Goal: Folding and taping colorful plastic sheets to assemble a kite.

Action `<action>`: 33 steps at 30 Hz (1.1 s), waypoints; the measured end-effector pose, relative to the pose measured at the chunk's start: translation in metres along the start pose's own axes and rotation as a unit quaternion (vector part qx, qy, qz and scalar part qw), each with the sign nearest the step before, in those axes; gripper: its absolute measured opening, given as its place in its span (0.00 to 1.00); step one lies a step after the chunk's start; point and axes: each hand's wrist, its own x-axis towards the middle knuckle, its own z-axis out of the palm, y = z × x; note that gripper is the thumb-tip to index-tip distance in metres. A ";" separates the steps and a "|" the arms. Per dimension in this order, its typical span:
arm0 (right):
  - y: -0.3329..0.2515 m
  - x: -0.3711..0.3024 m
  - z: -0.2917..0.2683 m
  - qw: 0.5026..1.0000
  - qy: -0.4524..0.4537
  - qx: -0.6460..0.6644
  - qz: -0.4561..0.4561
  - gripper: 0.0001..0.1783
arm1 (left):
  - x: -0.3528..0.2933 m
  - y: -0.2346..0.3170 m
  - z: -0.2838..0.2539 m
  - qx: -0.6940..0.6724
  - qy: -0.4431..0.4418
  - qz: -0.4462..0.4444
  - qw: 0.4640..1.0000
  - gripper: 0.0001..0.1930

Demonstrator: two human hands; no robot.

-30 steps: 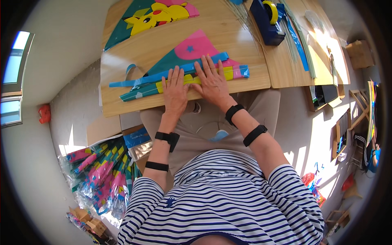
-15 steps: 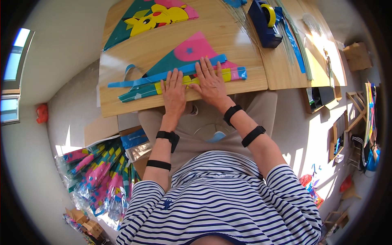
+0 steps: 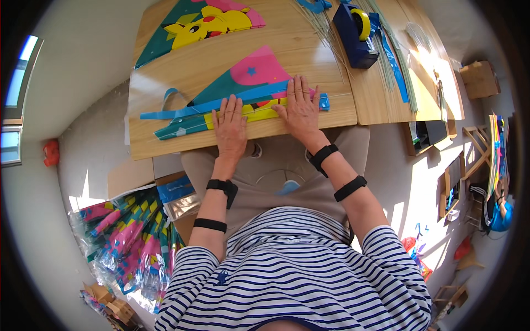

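Note:
A folded plastic sheet (image 3: 221, 88), printed in green, pink and yellow, lies near the table's front edge. Across it runs a blue strip (image 3: 160, 115), its left end reaching past the sheet and a loop curling up beside it. A thin pale line follows the folded near edge; I cannot tell whether it is a rod. My left hand (image 3: 231, 131) rests flat on the yellow part of the fold, fingertips at the strip. Farther right, my right hand (image 3: 302, 113) presses flat over the strip and fold, fingers stretched out and thumb apart. Neither hand grips anything.
Another printed sheet (image 3: 212, 27) with a yellow cartoon figure lies at the table's far left. A dark blue tape dispenser (image 3: 353, 41) stands far right, beside thin sticks (image 3: 389, 71) and a blue strip (image 3: 395, 71). Wrapped printed sheets (image 3: 132, 237) are piled at lower left.
My right hand has slid to the right along the folded sheet, widening the gap between my hands. My left hand stays about where it was. The whole view has shifted slightly.

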 end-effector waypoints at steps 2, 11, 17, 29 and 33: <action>0.001 0.000 -0.001 1.000 -0.002 -0.003 0.002 0.50 | 0.000 0.000 0.000 -0.001 0.002 0.002 1.000 0.30; -0.004 0.002 -0.001 0.999 -0.032 -0.022 0.020 0.50 | -0.002 -0.001 -0.001 -0.006 0.002 -0.011 1.000 0.29; 0.005 0.008 -0.002 0.998 -0.050 -0.024 0.016 0.47 | 0.000 0.004 -0.005 -0.024 0.007 -0.026 0.999 0.28; -0.170 0.096 -0.015 0.954 -0.176 0.109 -0.216 0.39 | -0.008 -0.002 0.015 -0.068 -0.011 -0.056 0.996 0.29; -0.208 0.100 0.019 0.953 -0.181 0.073 -0.231 0.36 | -0.006 0.001 0.019 -0.083 0.017 -0.048 0.995 0.30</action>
